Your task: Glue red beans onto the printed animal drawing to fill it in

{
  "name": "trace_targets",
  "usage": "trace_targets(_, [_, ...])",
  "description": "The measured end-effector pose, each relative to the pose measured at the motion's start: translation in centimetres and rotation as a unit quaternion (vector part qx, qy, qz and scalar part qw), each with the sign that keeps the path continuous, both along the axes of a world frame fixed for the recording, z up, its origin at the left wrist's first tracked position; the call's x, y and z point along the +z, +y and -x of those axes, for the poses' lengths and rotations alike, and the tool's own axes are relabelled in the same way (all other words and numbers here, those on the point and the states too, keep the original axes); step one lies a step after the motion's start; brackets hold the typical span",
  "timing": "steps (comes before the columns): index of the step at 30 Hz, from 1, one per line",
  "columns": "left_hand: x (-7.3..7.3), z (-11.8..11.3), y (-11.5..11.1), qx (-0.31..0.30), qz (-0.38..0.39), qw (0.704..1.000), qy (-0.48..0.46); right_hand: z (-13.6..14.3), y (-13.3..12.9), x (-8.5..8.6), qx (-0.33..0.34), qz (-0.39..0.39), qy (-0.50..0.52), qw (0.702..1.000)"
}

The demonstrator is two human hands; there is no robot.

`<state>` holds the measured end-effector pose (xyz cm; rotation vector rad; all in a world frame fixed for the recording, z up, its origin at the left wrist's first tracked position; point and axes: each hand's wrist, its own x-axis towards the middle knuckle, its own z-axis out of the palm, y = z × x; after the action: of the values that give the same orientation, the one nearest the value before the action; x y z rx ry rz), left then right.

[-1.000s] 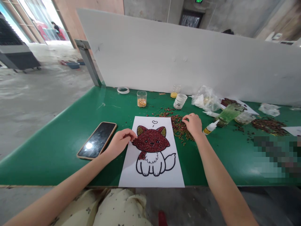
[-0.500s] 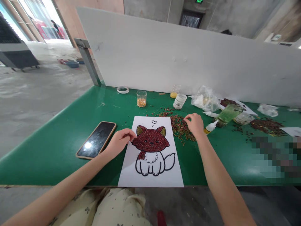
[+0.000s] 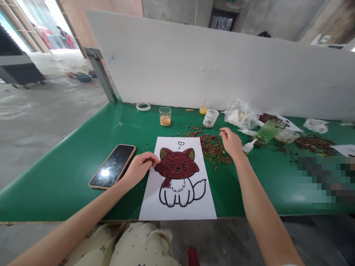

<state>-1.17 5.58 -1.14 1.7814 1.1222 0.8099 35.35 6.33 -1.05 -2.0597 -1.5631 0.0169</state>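
A white sheet (image 3: 151, 199) with a fox drawing lies at the table's front. Dark red beans cover the fox's head (image 3: 174, 165) and a small patch below it; greenish ones fill the ears, and the body and tail are bare outline. My left hand (image 3: 142, 166) rests at the sheet's left edge, fingers curled by the fox's cheek; anything in them is too small to see. My right hand (image 3: 231, 142) is above the right side of a loose pile of red and green beans (image 3: 213, 147), fingertips pinched together, their content hidden. Beside it lies a glue bottle (image 3: 249, 146).
A phone (image 3: 113, 166) lies left of the sheet. Behind stand a cup of corn kernels (image 3: 165, 117), a tilted clear cup (image 3: 210, 118) and a plastic bag (image 3: 241, 114). Rightward are a green bottle (image 3: 269, 132) and another seed pile (image 3: 314, 144). A white panel (image 3: 208, 74) borders the table's back.
My right hand has risen slightly from the bean pile and shifted back, away from me. My left hand stays by the fox's cheek. The view has tilted slightly.
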Motion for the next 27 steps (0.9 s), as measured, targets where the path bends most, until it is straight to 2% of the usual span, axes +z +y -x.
trace_targets(3, [0.2,0.0,-0.1,0.003,0.003,1.000,0.002,-0.3,0.0,0.1,-0.045,-0.036,0.018,0.998])
trace_targets(12, [0.3,0.0,-0.1,0.001,0.008,1.000,0.001,-1.9,0.8,-1.6,-0.107,0.046,0.108,0.987])
trace_targets(21, [0.1,0.0,-0.1,-0.002,0.008,1.000,0.005,-3.2,1.7,-3.3,-0.101,0.050,0.154,0.982])
trace_targets(27, [0.2,0.0,0.0,-0.004,-0.001,1.000,0.011,-2.7,1.3,-2.5,-0.107,0.042,0.143,0.983])
